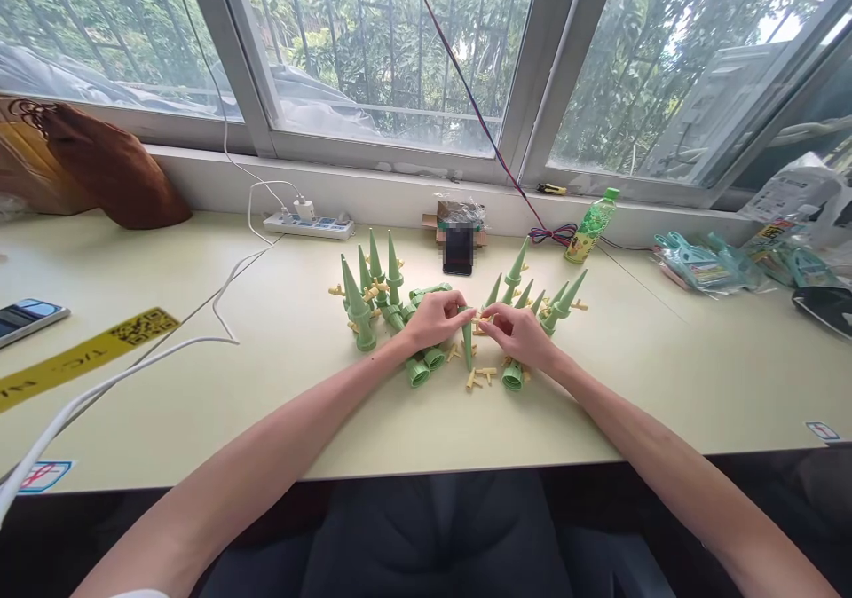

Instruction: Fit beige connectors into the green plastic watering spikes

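Observation:
My left hand (439, 316) is closed on a green plastic watering spike (468, 350), its tip pointing down toward the table. Yellow shows at the spike's upper end, where the fingers of my right hand (519, 330) pinch a small yellow valve (478, 321). The two hands nearly meet there; whether the valve sits in the spike I cannot tell. Loose yellow valves (485, 374) lie just below. Upright green spikes with yellow valves (359, 314) stand to the left, and more spikes (563, 303) stand to the right, partly behind my right hand. Several green spikes (418, 373) lie under my left wrist.
Behind the spikes are a phone (458, 252) and an opened small box (445, 216). A green drink bottle (592, 225) leans by the sill. Left are a power strip (319, 225), a white cable (230, 314) and a brown pouch (120, 172). Bagged items (709, 263) lie right.

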`<state>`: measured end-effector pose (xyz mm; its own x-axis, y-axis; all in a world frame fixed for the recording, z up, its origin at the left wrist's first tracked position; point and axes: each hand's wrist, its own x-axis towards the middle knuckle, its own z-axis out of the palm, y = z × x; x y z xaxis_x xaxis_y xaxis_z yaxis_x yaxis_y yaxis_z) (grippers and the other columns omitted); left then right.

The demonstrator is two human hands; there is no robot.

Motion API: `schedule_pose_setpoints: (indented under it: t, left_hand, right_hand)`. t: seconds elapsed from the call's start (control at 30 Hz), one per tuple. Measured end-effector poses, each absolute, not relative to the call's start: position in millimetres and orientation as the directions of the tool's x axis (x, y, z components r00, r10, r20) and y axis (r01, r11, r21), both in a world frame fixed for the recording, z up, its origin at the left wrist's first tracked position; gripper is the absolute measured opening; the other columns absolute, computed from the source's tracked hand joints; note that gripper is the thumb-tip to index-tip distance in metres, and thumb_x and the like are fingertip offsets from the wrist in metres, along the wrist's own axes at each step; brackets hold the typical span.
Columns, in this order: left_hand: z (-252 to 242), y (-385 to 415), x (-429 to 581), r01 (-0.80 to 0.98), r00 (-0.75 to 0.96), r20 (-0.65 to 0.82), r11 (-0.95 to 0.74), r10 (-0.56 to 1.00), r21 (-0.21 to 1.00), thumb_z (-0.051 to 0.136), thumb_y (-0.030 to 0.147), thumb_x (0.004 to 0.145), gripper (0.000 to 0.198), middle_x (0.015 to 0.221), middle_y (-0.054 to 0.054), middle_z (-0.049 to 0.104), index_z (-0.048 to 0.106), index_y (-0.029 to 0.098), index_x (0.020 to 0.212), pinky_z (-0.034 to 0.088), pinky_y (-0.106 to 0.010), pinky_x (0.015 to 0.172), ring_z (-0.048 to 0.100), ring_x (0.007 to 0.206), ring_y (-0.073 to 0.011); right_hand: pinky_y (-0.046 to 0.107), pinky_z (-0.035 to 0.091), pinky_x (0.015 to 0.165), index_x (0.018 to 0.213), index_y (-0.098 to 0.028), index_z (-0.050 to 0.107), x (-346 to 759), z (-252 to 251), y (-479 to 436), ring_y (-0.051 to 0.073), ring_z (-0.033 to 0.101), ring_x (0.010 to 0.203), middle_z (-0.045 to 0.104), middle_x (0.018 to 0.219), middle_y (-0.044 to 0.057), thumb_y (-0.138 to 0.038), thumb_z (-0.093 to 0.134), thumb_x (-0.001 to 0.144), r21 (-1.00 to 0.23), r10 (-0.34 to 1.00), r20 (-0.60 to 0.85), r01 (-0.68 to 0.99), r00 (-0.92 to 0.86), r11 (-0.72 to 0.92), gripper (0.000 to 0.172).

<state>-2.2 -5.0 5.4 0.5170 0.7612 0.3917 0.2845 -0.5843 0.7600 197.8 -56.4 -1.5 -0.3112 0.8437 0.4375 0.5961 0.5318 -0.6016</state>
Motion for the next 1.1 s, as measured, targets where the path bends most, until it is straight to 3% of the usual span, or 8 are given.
schedule_pose_setpoints:
  t: [0.17,0.37,0.6,0.8,1.0,1.1]
  left_hand:
    - [5.0,-4.8,-2.4,0.295,0.524,0.382,-0.584,0.761,0.756,0.06,0.045,0.084,0.032,0.054,0.005,0.042,0.058,0.016,0.072,0.027,-0.024,0.05,0.033,0.051,-0.0086]
    - [5.2,-4.5,-2.5,0.289,0.516,0.389,-0.583,0.763,0.759,0.061,0.046,0.083,0.033,0.054,0.005,0.04,0.057,0.016,0.07,0.026,-0.024,0.05,0.032,0.05,-0.0085]
    - [4.8,-5.0,-2.5,0.293,0.527,0.376,-0.579,0.762,0.761,0.061,0.048,0.084,0.035,0.054,0.005,0.042,0.058,0.016,0.072,0.027,-0.024,0.049,0.034,0.05,-0.0086]
    - [4.2,-4.2,-2.5,0.285,0.52,0.381,-0.576,0.765,0.766,0.061,0.047,0.083,0.034,0.054,0.005,0.041,0.057,0.016,0.071,0.026,-0.024,0.05,0.033,0.051,-0.0085]
    - [3.6,-4.5,-2.6,0.297,0.53,0.373,-0.579,0.762,0.76,0.06,0.05,0.083,0.036,0.052,0.005,0.042,0.057,0.016,0.071,0.026,-0.024,0.049,0.033,0.05,-0.0088]
    - [3.4,-4.3,-2.6,0.293,0.524,0.376,-0.577,0.764,0.762,0.06,0.05,0.083,0.036,0.052,0.005,0.041,0.057,0.016,0.071,0.026,-0.024,0.049,0.033,0.05,-0.0086]
  right_hand:
    - [0.025,0.03,0.051,0.075,-0.018,0.06,197.4,-1.2,-55.2,0.01,0.033,0.05,0.043,0.054,-0.004,-0.046,0.046,0.096,-0.577,0.847,0.437,0.627,-0.304,0.523,0.037]
    - [0.025,0.031,0.051,0.097,-0.017,0.06,197.5,-0.3,-57.8,0.01,0.031,0.046,0.04,0.05,-0.008,-0.046,0.052,0.093,-0.598,0.852,0.421,0.611,-0.311,0.519,0.03]
    - [0.025,0.03,0.052,0.077,-0.017,0.061,197.7,-0.6,-55.2,0.01,0.035,0.05,0.047,0.056,-0.003,-0.043,0.046,0.096,-0.575,0.848,0.424,0.628,-0.318,0.524,0.036]
    - [0.025,0.029,0.05,0.096,-0.017,0.059,197.9,-0.1,-57.1,0.01,0.031,0.046,0.04,0.049,-0.008,-0.045,0.051,0.094,-0.611,0.858,0.406,0.604,-0.316,0.512,0.029]
    - [0.026,0.03,0.052,0.071,-0.018,0.056,197.8,-1.8,-54.4,0.011,0.034,0.05,0.044,0.055,-0.003,-0.047,0.044,0.096,-0.58,0.846,0.421,0.62,-0.328,0.529,0.04]
    - [0.025,0.03,0.052,0.075,-0.019,0.057,198.2,-2.0,-54.2,0.011,0.033,0.049,0.042,0.053,-0.004,-0.047,0.044,0.096,-0.583,0.852,0.417,0.626,-0.316,0.518,0.038]
